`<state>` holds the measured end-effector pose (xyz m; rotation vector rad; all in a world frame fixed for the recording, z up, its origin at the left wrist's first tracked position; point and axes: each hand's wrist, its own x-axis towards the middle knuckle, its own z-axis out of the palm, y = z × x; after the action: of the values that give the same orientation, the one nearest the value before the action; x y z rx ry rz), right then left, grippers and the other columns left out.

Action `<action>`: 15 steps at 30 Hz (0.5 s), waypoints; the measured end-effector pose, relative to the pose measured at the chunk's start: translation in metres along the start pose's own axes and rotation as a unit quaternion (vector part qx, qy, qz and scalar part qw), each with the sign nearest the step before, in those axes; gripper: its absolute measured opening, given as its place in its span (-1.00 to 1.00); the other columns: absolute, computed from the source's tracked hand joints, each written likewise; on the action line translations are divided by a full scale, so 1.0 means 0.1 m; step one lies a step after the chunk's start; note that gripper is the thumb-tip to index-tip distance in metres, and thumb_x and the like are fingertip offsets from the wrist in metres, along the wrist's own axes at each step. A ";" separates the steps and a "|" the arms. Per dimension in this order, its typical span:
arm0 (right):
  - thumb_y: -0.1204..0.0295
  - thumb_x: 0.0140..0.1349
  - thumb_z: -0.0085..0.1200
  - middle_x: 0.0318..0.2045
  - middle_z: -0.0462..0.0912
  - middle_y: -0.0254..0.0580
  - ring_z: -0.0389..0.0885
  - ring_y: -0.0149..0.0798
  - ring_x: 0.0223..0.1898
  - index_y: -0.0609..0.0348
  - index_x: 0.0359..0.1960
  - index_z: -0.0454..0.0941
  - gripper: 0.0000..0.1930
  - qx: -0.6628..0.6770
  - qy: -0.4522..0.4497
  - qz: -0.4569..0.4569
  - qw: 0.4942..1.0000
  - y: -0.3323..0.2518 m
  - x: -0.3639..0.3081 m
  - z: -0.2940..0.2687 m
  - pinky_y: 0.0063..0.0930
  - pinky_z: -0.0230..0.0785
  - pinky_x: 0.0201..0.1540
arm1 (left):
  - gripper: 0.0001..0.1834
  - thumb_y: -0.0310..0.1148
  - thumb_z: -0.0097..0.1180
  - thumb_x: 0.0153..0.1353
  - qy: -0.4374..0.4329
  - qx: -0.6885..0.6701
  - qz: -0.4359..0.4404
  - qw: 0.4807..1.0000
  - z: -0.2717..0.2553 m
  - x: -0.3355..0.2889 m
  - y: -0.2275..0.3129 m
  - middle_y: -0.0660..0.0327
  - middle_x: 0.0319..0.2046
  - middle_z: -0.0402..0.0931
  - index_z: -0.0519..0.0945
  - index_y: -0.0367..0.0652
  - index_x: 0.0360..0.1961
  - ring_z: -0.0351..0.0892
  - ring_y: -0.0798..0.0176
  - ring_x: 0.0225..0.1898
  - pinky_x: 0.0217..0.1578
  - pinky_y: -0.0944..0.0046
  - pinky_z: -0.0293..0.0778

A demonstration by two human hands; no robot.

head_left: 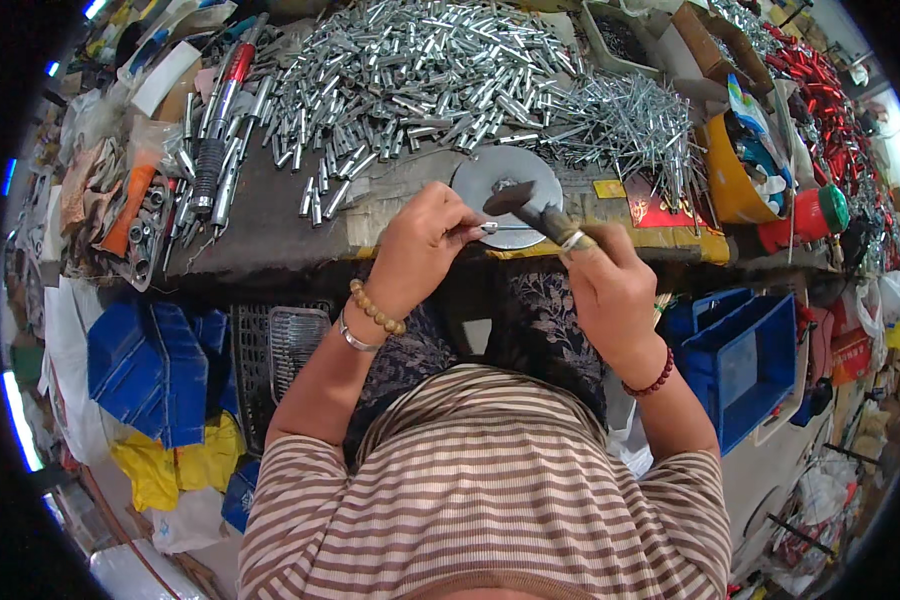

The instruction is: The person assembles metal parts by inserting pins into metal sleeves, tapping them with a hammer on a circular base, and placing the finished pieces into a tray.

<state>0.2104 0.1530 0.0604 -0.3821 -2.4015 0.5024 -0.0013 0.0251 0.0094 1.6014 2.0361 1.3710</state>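
Between the fingertips of my left hand [428, 238] is a small silvery metal tube [488, 228], pinched over the near part of a round grey metal plate [485, 178]. My right hand [610, 285] is closed around the handle of a hammer [510, 198]. The hammer's dark head hangs just above the plate, close to the tube; I cannot tell whether it touches anything. Beyond the plate lies a big heap of shiny metal tubes [420, 75]. To its right is a pile of thin metal rods [635, 125].
Left on the bench are an orange-handled tool [130, 210] and a long red-and-black tool [225, 110]. A yellow container [735, 175] and a red jar with a green lid [805, 218] stand right. Blue bins [740, 375] sit below the bench edge. Red parts [820, 80] lie far right.
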 end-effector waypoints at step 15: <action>0.48 0.07 0.27 -0.21 0.53 -0.13 0.57 -0.03 -0.07 0.10 -0.11 0.63 -0.70 -0.140 0.007 -0.044 0.989 0.31 0.21 0.27 -0.15 0.50 -0.12 | -0.87 -0.64 0.34 0.08 0.013 0.004 0.024 1.000 -0.09 -0.04 0.14 0.08 -0.34 0.45 0.65 -0.32 -0.34 0.52 0.03 -0.28 -0.23 0.12 0.44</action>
<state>0.1820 0.1817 0.0384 -0.3959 -2.4680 0.1203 0.0036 0.0169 0.0236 1.6540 2.0322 1.4091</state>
